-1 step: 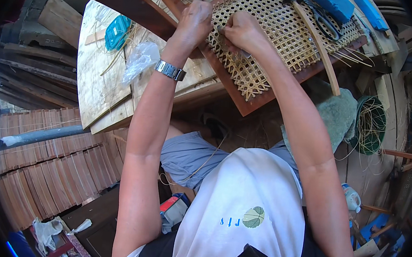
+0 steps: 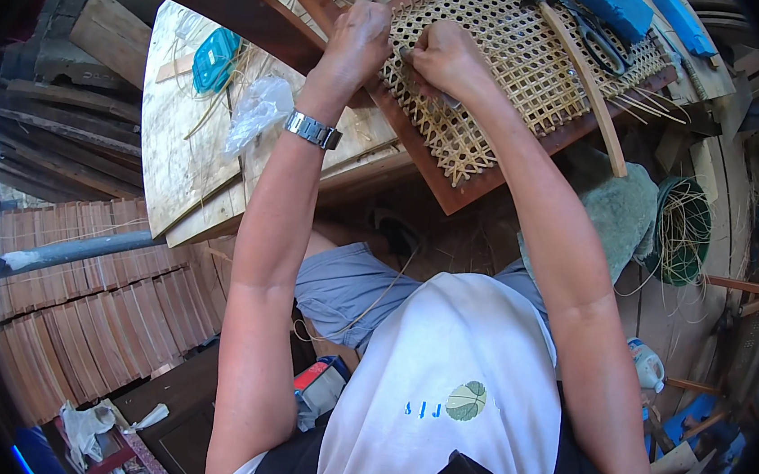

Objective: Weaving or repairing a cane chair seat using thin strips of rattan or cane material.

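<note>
The left hand [image 2: 361,37] and right hand [image 2: 449,58] were curled at the cane panel [image 2: 538,79], fingers bent; I cannot tell whether they pinched a strand, since the fingertips were mostly hidden. The pale wooden table [image 2: 177,129] spread left, partly covered by the left forearm. The brown-framed panel lay far and right of centre, partly hidden by the right hand. A hammer [image 2: 585,74] crossed it. Near, the white shirt [image 2: 443,333] bore a green emblem [image 2: 467,401] and blue lettering, partly lost.

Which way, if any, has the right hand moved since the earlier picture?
No: the right hand shows no visible shift against the woven cane panel.
</note>
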Available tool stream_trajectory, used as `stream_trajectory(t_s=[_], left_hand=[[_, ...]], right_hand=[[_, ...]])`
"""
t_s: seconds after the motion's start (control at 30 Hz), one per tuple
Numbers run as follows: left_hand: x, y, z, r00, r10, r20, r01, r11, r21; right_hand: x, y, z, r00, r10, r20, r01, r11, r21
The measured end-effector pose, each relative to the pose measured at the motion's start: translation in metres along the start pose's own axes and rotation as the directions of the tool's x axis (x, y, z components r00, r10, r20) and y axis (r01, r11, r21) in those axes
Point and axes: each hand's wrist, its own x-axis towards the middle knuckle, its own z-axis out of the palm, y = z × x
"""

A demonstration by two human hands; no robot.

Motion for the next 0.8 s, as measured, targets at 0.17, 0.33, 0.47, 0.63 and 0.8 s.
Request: stream_trajectory(t_s=[0.17,0.33,0.47,0.63,0.8], left_hand=[[0.002,-0.013,0.001,0.984,0.166,-0.064,-0.168,0.986,-0.022],[0.000,-0.012,-0.002,0.983,0.175,-0.055,-0.176,0.984,-0.011],[-0.001,-0.010,0.000,0.981,0.194,-0.014,-0.194,0.979,-0.056],[-0.010,-0.010,0.002,0.977,0.208,-0.045,-0.213,0.966,-0.144],[-0.008,-0.011,0.003,0.979,0.200,-0.030,-0.201,0.979,-0.035]], right_hand=[[0.003,0.000,0.008,0.996,0.071,0.058,-0.076,0.993,0.089],[0.000,-0.003,0.004,0.985,0.107,0.132,-0.128,0.979,0.160],[-0.001,0.000,0.003,0.991,0.056,0.122,-0.070,0.991,0.114],[-0.006,-0.009,0.000,0.999,-0.028,-0.046,0.018,0.978,-0.207],[-0.011,-0.005,-0.006,0.982,-0.054,-0.183,0.012,0.975,-0.222]])
